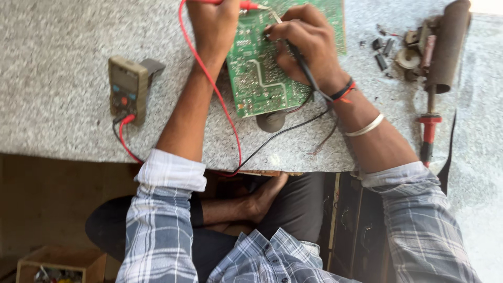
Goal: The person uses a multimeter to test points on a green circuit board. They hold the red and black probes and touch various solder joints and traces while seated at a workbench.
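My left hand (pixel 214 26), at the top centre of the frame, is closed around a red test probe (pixel 246 5) whose long axis runs nearly level, its tip pointing right onto the upper edge of the green rectangular circuit board (pixel 257 78). My right hand (pixel 306 44) is curled around a black test probe (pixel 301 63), which slants from lower right up to upper left, with its tip on the board. The board lies solder side up on the grey speckled stone worktop (pixel 63 42), its long axis running from the top of the frame down towards the centre. The red lead (pixel 222 105) and black lead (pixel 277 136) trail down to a yellowish handheld multimeter (pixel 127 89) at the left. A soldering iron with a red handle (pixel 430 120) lies at the right.
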`<state>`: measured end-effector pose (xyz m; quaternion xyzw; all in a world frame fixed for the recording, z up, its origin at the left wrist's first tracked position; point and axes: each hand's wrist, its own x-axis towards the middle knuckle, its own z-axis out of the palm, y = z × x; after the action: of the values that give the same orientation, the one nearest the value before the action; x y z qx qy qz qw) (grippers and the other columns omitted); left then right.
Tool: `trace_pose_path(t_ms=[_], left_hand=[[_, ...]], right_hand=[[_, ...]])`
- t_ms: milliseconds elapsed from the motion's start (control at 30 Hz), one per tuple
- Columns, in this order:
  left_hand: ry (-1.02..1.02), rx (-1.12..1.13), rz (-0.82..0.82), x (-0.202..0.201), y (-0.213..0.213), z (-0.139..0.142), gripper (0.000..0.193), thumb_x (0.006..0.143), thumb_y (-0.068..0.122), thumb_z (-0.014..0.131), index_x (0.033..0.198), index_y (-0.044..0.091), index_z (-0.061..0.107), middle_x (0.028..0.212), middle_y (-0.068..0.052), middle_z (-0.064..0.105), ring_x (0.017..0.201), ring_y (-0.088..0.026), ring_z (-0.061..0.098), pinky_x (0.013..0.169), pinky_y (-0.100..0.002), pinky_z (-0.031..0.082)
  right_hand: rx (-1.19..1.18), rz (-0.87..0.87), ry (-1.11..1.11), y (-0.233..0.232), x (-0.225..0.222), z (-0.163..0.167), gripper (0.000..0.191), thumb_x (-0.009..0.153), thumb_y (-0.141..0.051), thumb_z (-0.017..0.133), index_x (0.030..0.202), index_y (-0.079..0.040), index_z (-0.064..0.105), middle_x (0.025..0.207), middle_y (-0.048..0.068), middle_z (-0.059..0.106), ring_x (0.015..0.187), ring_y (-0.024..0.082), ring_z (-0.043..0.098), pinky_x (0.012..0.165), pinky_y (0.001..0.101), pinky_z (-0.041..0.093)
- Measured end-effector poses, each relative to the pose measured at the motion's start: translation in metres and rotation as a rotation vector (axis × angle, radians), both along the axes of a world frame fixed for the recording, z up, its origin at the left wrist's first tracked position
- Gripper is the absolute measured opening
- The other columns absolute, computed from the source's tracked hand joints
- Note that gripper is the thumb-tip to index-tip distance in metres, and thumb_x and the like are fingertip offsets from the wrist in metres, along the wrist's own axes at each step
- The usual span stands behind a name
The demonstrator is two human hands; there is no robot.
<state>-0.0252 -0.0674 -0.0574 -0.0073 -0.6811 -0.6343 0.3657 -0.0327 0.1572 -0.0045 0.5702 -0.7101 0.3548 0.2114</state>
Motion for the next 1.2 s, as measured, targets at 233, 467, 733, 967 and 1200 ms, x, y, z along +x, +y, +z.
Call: trace_pose_path(t_ms=[233, 467, 733, 967, 1200], left_hand=[[0.000, -0.094, 0.040, -0.001, 0.011, 0.019, 0.041, 0.092, -0.003, 0.068, 0.060, 0.001, 0.043, 0.054, 0.002, 0.048, 0.051, -0.006, 0.039, 0.049, -0.030, 0.033], [-0.010, -0.086, 0.011, -0.003, 0.015, 0.021, 0.032, 0.092, -0.002, 0.062, 0.063, 0.001, 0.049, 0.063, -0.004, 0.062, 0.062, -0.009, 0.061, 0.056, -0.030, 0.049], [-0.028, -0.109, 0.026, -0.003, 0.021, 0.028, 0.030, 0.091, -0.001, 0.062, 0.064, 0.000, 0.051, 0.068, -0.008, 0.069, 0.063, -0.011, 0.062, 0.056, -0.030, 0.047], [-0.062, -0.128, 0.024, -0.006, 0.031, 0.030, 0.027, 0.092, 0.000, 0.061, 0.066, 0.000, 0.054, 0.075, -0.011, 0.073, 0.066, -0.012, 0.063, 0.060, -0.030, 0.049], [-0.079, -0.156, 0.010, -0.006, 0.043, 0.039, 0.029, 0.093, 0.001, 0.059, 0.066, 0.001, 0.050, 0.082, -0.014, 0.077, 0.072, -0.013, 0.067, 0.067, -0.030, 0.051]], right_hand=[[0.008, -0.070, -0.165, 0.009, -0.003, 0.017, 0.020, 0.096, -0.004, 0.078, 0.110, -0.007, 0.065, 0.104, 0.008, 0.071, 0.105, 0.030, 0.067, 0.091, 0.0401, 0.056], [0.134, -0.161, -0.095, 0.011, -0.003, 0.036, 0.016, 0.096, -0.009, 0.074, 0.104, -0.009, 0.061, 0.093, 0.005, 0.069, 0.090, 0.027, 0.066, 0.077, 0.0418, 0.053], [0.240, -0.256, 0.125, 0.008, 0.007, 0.043, 0.016, 0.095, -0.020, 0.070, 0.102, -0.011, 0.058, 0.089, 0.004, 0.061, 0.087, 0.025, 0.061, 0.079, 0.0401, 0.051], [0.196, -0.315, 0.072, 0.012, 0.007, 0.036, 0.019, 0.094, -0.018, 0.068, 0.106, -0.008, 0.057, 0.094, 0.005, 0.061, 0.091, 0.026, 0.059, 0.082, 0.0401, 0.051], [0.203, -0.312, 0.123, 0.025, 0.001, 0.037, 0.019, 0.094, -0.017, 0.065, 0.108, -0.008, 0.056, 0.096, 0.004, 0.061, 0.096, 0.024, 0.058, 0.087, 0.0386, 0.050]])
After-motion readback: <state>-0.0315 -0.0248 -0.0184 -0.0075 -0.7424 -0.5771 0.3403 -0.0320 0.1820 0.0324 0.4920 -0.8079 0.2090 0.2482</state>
